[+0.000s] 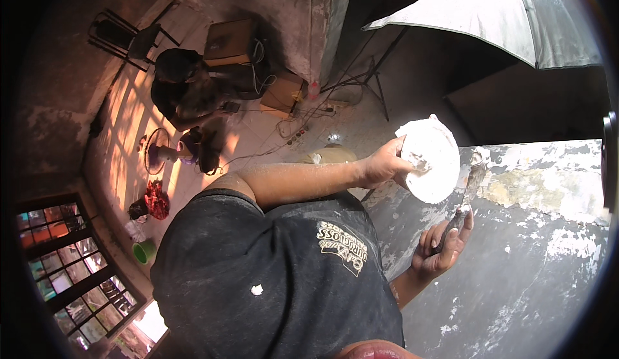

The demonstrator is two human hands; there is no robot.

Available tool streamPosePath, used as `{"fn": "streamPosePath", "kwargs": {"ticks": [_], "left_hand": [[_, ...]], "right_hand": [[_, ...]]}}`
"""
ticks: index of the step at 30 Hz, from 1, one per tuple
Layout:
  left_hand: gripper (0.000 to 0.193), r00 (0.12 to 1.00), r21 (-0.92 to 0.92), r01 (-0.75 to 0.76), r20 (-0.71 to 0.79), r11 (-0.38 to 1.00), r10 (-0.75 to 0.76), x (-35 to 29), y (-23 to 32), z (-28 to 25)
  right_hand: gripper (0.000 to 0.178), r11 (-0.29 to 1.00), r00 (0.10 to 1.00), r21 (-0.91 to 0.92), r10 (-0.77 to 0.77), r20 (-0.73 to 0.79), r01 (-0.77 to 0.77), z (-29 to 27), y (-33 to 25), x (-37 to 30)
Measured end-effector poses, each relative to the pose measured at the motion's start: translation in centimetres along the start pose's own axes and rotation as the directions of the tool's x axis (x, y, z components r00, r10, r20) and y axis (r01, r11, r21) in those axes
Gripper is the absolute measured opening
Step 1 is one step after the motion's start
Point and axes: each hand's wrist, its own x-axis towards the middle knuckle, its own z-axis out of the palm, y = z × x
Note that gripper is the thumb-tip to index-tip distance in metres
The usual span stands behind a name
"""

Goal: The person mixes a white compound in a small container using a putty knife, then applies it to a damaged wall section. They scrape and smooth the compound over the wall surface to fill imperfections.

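Note:
My left hand [383, 164] is closed on the edge of a round plate-like holder covered with white putty [437, 159]. A thick layer of the paste spreads over its face and hides most of it. Lower and to the right, my right hand [440, 249] grips the dark handle of a putty knife [472, 185], its blade pointing up and smeared with white. The blade is close to the grey wall [509, 256]; whether it touches I cannot tell. White patches and flaking paint mark that wall, with a bare yellowish strip near its top edge.
Behind on the left, another person [177, 91] sits on the tiled floor among cables, near cardboard boxes [229, 42]. A fan [157, 151], a green bucket [144, 251] and a black chair [138, 40] stand around. A large white umbrella [477, 14] hangs over the upper right.

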Motion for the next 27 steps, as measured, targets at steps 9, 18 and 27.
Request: {"fn": "streamPosePath", "kwargs": {"ticks": [9,18,27], "left_hand": [[0.07,1.0,0.044,-0.004,-0.023,0.999,0.005,-1.0,0.6,0.4],[0.071,1.0,0.057,0.002,-0.031,0.998,0.0,-1.0,0.4,0.6],[0.066,0.999,-0.009,0.004,-0.033,1.0,-0.004,-0.7,0.4,0.9]], "right_hand": [[0.065,0.991,1.0,0.136,-0.01,-0.013,0.012,-0.9,0.4,-0.1],[0.066,0.988,0.999,0.152,0.004,-0.046,0.003,-1.4,0.5,-0.4],[0.066,0.991,0.999,0.13,0.008,-0.049,-0.001,-1.3,0.4,-0.1]]}}
